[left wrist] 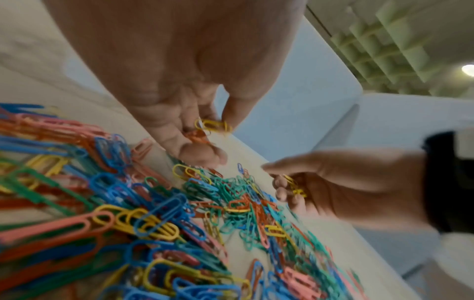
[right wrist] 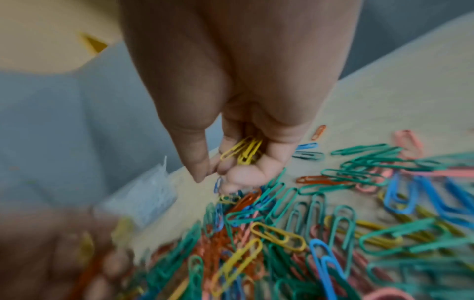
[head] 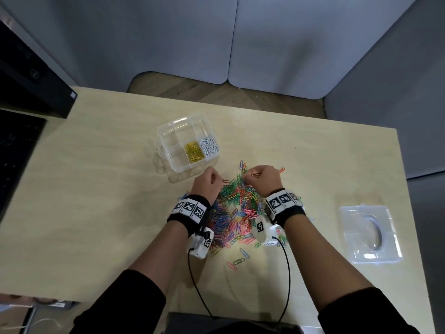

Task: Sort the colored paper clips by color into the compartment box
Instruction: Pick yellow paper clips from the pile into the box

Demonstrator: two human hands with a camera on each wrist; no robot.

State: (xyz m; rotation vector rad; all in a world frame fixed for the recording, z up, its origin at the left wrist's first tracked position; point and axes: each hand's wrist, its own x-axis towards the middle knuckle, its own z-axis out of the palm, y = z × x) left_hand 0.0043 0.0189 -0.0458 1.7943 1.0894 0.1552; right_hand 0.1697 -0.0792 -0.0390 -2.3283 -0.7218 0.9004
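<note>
Paper clips — pile's near edge hidden under both wrists.

The counter looks like pale wood laminate, smooth and matt. The compartment box and its loose lid are clear, glossy plastic. The paper clips carry a smooth, slightly shiny coloured coating. The wristbands look like soft black cloth.

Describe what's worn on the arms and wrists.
Black sleeves pushed up the forearms. Each wrist has a black band carrying white tiles with black square markers, plus a white camera box underneath, with a thin black cable trailing back toward the body.
</note>
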